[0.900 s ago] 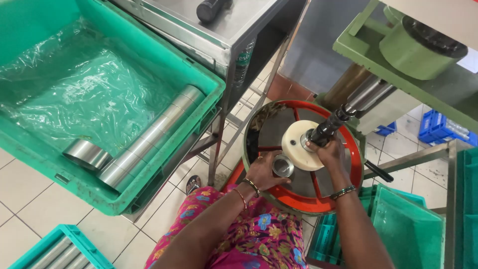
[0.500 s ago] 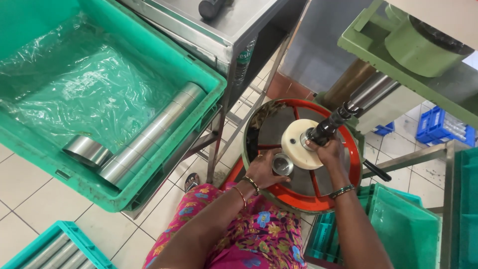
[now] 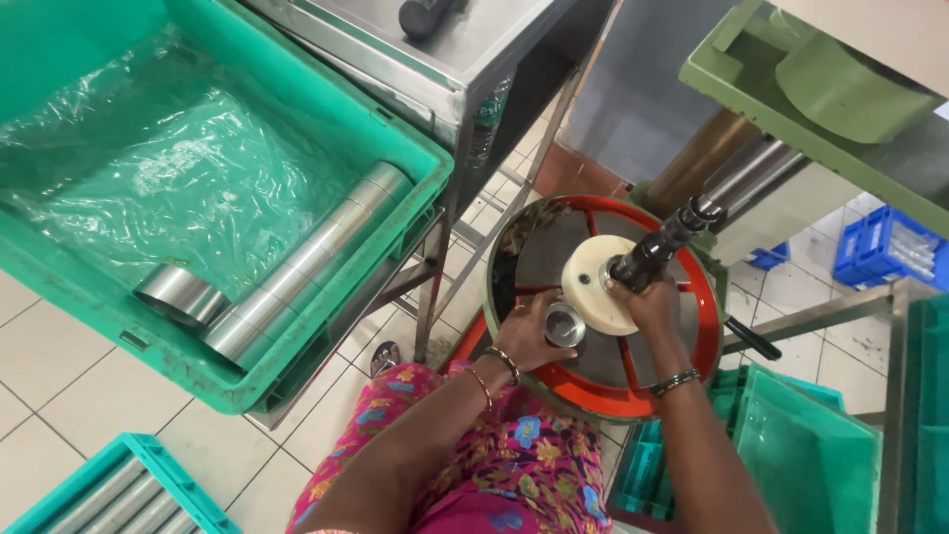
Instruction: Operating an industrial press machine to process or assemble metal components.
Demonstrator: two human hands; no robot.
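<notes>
Steel is what we are handling here — our left hand [image 3: 529,331] is closing its fingers around a small shiny metal cup [image 3: 564,323], holding it just below the cream disc [image 3: 596,285] at the hub of the red wheel [image 3: 605,302]. Our right hand [image 3: 647,302] is gripping the dark spindle [image 3: 660,244] at that disc, while more steel cylinders [image 3: 297,267] are lying in the green crate [image 3: 213,366] (plastic-lined) well to our left.

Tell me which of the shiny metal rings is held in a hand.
The small metal ring at the red wheel, gripped by the left hand beside the cream disc. The other rings lie untouched in the green crate.
</notes>
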